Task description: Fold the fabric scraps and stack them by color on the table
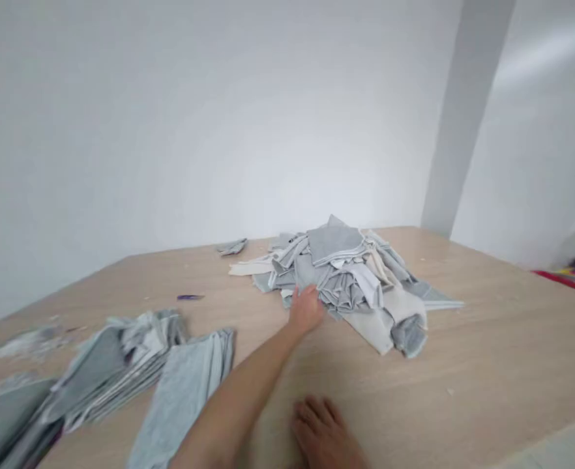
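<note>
My left hand (pixel 307 309) reaches forward to the near edge of a heaped pile of grey and cream cloth pieces (pixel 336 244). Its fingers close on a grey cloth piece (pixel 309 270) at the front of that pile; the fingertips are partly hidden against the fabric. Close to me, my right hand (pixel 324 433) lies flat on the wooden table (pixel 463 365), holding nothing. Left of my left forearm is a folded light-grey cloth stack (pixel 182 378).
More stacked grey cloths (pixel 106 365) lie at the left, blurred. A small dark-purple item (pixel 190 298) rests beyond them. One small grey cloth (pixel 232 247) is near the white wall (pixel 268 117). Red-edged material (pixel 566 280) shows at the far right.
</note>
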{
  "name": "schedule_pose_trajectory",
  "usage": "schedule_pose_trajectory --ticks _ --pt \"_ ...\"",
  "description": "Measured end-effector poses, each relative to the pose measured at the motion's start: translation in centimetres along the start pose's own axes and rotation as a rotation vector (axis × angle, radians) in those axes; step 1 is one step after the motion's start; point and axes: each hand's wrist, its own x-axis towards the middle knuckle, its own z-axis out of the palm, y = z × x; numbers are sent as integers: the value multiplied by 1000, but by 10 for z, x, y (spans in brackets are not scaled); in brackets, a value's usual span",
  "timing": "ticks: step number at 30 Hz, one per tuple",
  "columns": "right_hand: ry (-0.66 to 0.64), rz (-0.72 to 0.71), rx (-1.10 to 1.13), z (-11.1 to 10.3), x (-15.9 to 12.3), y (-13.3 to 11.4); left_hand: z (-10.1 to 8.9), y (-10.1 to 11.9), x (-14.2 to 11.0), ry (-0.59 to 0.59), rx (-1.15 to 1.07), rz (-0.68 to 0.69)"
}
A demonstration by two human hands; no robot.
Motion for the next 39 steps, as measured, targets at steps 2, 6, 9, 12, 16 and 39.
schedule_pose_trajectory --ticks 2,6,9,12,16,39 --pt "27 -10 0 0 -3 0 -3 3 0 16 -2 -14" --pt "65 -17 4 2 -8 1 -14 10 1 105 -26 -54" --pt "99 -20 15 7 -9 3 -27 14 3 196 -57 -85" --pt "163 -39 15 13 -11 4 -43 18 2 264 -92 -93" --pt "282 -94 31 27 -12 12 -70 30 -7 338 -131 -65" --pt "1043 -2 716 14 -37 -19 -155 98 -185 260 -205 556"
